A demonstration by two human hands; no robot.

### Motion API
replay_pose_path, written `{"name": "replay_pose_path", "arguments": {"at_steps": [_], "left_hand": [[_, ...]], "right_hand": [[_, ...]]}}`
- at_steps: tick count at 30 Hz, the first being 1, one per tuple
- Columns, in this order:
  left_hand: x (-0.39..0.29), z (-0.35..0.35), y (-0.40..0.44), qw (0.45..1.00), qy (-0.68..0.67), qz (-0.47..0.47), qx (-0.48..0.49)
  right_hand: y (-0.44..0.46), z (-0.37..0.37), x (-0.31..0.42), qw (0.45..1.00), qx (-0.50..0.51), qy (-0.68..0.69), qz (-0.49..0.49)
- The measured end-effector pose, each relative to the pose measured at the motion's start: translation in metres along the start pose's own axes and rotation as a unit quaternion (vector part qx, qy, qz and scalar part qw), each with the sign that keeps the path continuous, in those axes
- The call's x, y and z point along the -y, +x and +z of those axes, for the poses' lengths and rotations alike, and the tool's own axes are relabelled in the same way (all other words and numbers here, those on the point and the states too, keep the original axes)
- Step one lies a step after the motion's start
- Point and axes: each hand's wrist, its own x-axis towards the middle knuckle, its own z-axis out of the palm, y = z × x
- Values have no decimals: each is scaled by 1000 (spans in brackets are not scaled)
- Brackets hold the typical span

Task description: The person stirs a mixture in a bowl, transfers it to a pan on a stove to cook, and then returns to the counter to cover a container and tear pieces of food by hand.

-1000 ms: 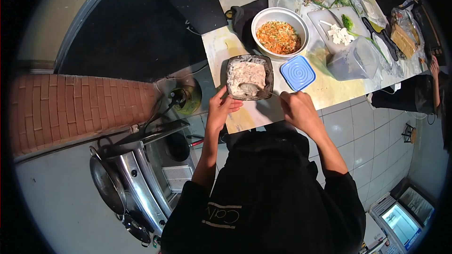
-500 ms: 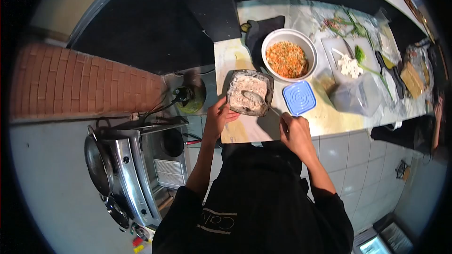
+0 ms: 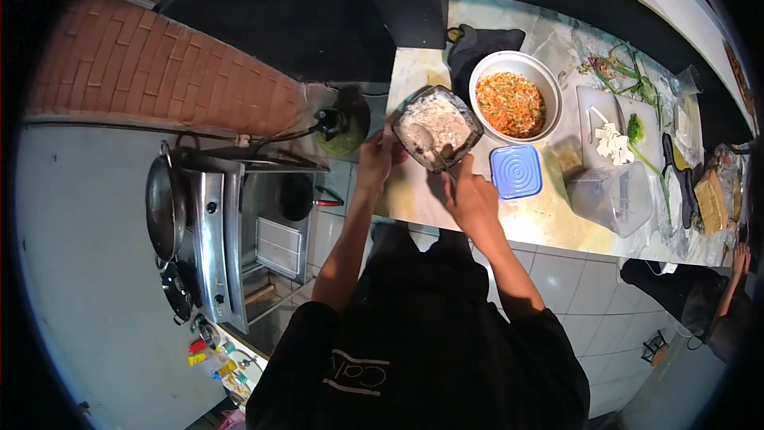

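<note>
Fingers of the right hand (image 3: pixel 474 197) gripped a spoon (image 3: pixel 420 140) in pale mixture (image 3: pixel 442 121) within a dark bowl (image 3: pixel 469 140) on the bench (image 3: pixel 406 201); the left hand (image 3: pixel 374 162) curved beside the bowl, its hold indiscernible. The uneven mixture appeared unfinished; beyond, a white pot (image 3: pixel 555 108) held vegetables (image 3: pixel 509 105) already shredded.

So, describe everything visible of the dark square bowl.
The dark square bowl has pale-smeared inner walls, material unclear. Open side up, cornerwise, it is at the left end of the light tabletop, holding a pale pinkish mixture. A spoon in the right hand dips into that; the left hand is beside the bowl, contact unclear.
</note>
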Motion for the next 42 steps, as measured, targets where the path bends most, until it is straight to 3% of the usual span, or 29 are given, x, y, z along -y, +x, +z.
{"name": "replay_pose_path", "arguments": {"at_steps": [2,4,5,8,11,14,16,19,22,25,34,39,42], "left_hand": [[4,-10,-9,999,-28,-8,13],[1,-23,-29,998,-24,42,33],[-1,-35,-39,999,-20,31,32],[8,-80,-79,994,-70,83,14],[10,-140,-138,985,-116,111,-70],[38,-220,-214,967,-140,146,-153],[66,-271,-269,943,-159,176,-233],[93,-334,-342,905,-208,165,-331],[120,-368,-396,885,-221,129,-388],[129,-389,-423,881,-251,100,-388],[158,-441,-407,872,-286,52,-394],[148,-504,-395,839,-298,62,-451],[134,-531,-387,794,-316,83,-512]], "right_hand": [[-3,-6,2,999,13,-28,30],[-7,-12,18,989,-117,-63,-59],[-9,-14,30,990,-117,-62,-50],[-5,-2,94,964,-201,14,-172],[-18,54,165,942,-61,168,-284],[-67,137,226,893,106,204,-387],[-119,182,264,877,241,213,-358],[-177,246,303,792,370,233,-426],[-211,283,328,748,440,214,-448],[-223,301,343,743,468,191,-439],[-202,407,369,742,523,188,-375],[-195,486,460,693,550,228,-407],[-198,515,509,651,626,195,-382]]}}
